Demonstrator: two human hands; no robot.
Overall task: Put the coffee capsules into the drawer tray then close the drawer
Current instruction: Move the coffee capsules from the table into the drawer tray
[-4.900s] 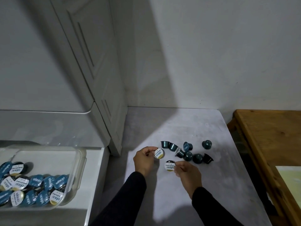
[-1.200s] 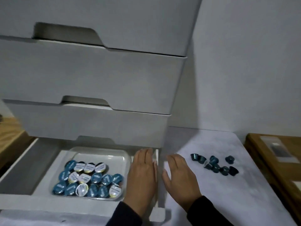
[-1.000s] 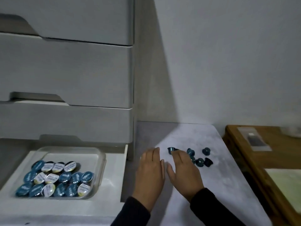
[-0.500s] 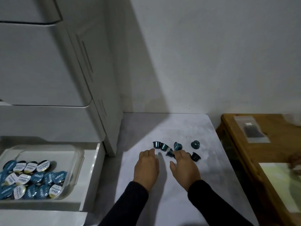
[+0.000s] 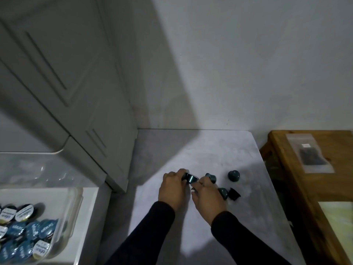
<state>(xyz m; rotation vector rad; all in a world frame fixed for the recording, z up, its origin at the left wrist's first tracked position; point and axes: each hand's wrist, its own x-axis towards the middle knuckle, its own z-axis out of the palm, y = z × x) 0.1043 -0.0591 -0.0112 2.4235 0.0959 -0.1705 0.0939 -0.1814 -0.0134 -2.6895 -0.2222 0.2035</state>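
Several dark teal coffee capsules lie on the grey tabletop. My left hand pinches one capsule at the left of the group. My right hand curls over the middle of the group, fingers closed on a capsule that is mostly hidden. Loose capsules rest beside it: one behind the fingers, one upright farther right, two near the knuckles. At the lower left the open drawer holds a clear plastic tray filled with several capsules.
A tall grey drawer cabinet rises on the left, just behind the open drawer. A wooden table stands to the right with a clear plastic bag on it. A white wall backs the tabletop.
Both hands went from flat at the drawer to the loose capsules on the right, and their fingers closed on capsules. The view swung right and down, leaving the tray at the left edge.
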